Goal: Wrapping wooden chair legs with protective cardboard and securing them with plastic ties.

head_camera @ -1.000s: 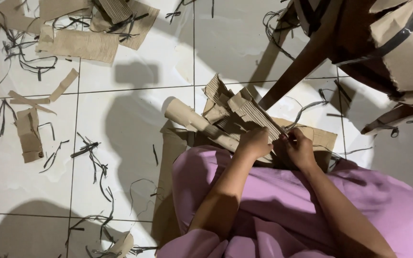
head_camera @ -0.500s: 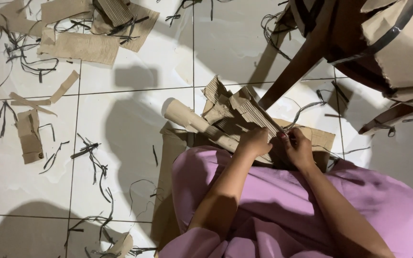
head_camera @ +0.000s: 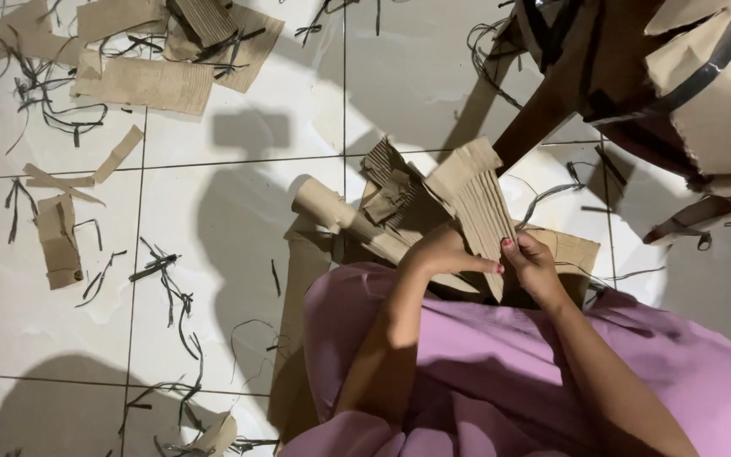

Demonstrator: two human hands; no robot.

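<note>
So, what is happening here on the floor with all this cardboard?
A person in pink clothing sits on a white tiled floor and works on brown corrugated cardboard. The left hand and the right hand both grip a ribbed cardboard strip, lifted from the crumpled cardboard pile in front of the lap. Torn cardboard scraps and thin dark strips lie scattered around.

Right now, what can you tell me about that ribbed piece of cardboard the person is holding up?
The corrugated cardboard strip is a brown, elongated piece with its ribbed fluting exposed, running lengthwise. It looks torn, with ragged edges. It stands tilted, its wide end up and its narrow end down between the left hand and the right hand, which both grip it above the lap, over a pile of cardboard scraps.
</note>
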